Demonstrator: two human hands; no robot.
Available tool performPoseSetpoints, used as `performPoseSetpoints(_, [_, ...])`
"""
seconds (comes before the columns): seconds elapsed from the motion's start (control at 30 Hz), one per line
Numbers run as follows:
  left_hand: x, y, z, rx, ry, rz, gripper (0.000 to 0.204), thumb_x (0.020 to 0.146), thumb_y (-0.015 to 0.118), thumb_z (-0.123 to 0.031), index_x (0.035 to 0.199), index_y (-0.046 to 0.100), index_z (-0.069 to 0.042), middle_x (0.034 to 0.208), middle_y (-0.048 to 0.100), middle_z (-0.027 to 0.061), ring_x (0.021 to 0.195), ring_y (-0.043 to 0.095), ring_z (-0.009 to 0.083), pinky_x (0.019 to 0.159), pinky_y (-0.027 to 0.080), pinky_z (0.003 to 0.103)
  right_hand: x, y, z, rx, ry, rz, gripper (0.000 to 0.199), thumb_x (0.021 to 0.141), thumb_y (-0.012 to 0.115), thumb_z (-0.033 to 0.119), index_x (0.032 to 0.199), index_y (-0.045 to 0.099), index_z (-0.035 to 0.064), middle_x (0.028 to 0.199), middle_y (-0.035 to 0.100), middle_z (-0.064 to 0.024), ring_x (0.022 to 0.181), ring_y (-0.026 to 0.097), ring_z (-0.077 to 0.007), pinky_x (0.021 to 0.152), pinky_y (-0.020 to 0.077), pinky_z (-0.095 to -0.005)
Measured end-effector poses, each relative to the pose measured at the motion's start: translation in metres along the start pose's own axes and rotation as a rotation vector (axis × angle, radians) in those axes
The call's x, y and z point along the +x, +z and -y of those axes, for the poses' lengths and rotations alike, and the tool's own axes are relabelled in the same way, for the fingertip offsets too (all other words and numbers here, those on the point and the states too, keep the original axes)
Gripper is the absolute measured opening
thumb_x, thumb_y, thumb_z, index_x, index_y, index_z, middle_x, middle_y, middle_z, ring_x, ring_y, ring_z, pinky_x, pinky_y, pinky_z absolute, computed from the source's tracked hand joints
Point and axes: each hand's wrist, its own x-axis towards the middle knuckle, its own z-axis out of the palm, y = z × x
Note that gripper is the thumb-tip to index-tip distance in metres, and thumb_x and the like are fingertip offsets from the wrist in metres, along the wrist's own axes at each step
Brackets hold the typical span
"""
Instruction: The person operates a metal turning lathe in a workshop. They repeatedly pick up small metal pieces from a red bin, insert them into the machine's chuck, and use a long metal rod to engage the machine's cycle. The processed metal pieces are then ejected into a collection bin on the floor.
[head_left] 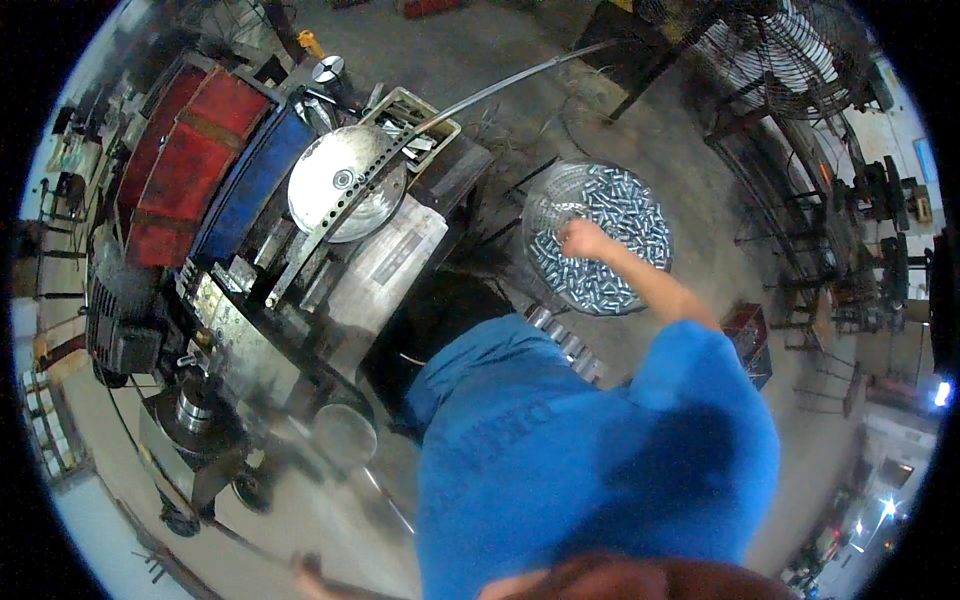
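My right hand [583, 240] reaches into a round, basin-like container [533, 248] full of short, shiny metal cylindrical parts [625, 215]. Its fingers look closed at the left part of the heap, next to a mesh-like, perforated grey patch [553, 200]. What lies inside the fingers is too small to tell. My left hand [310, 578] shows at the lower edge, away from the container. Motion smears it, so its fingers cannot be read.
At left stands a machine bench with a big metal disc [325, 185], a perforated curved bar [345, 212] and a tray of metal pieces [445, 145]. Red panels [200, 130] rise behind. Larger metal cylinders [565, 345] line up near my body. A caged fan [770, 60] stands far right.
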Motion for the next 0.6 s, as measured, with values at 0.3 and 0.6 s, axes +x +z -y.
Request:
performPoseSetpoints(0.3, [0.011, -0.034, 0.007, 0.502, 0.034, 0.057, 0.044, 0.081, 0.060, -0.026, 0.114, 0.054, 0.001, 0.097, 0.059, 0.0229, 0.083, 0.060, 0.0304, 0.074, 0.053, 0.040, -0.022, 0.010, 0.061, -0.170, 0.118, -0.168, 0.030, 0.058, 0.063, 0.020, 0.083, 0.066, 0.0050, 0.100, 0.053, -0.0193, 0.096, 0.052, -0.0332, 0.083, 0.0447, -0.0381])
performPoseSetpoints(0.6, [-0.023, 0.000, -0.008, 0.460, 0.087, 0.023, 0.036, 0.078, 0.062, -0.023, 0.104, 0.059, 0.002, 0.083, 0.062, 0.0147, 0.071, 0.060, 0.0237, 0.067, 0.053, 0.036, 0.016, -0.011, 0.069, -0.162, 0.163, 0.135, 0.029, 0.064, 0.061, 0.026, 0.079, 0.067, 0.0020, 0.100, 0.058, -0.0209, 0.099, 0.054, -0.0315, 0.087, 0.0435, -0.0351])
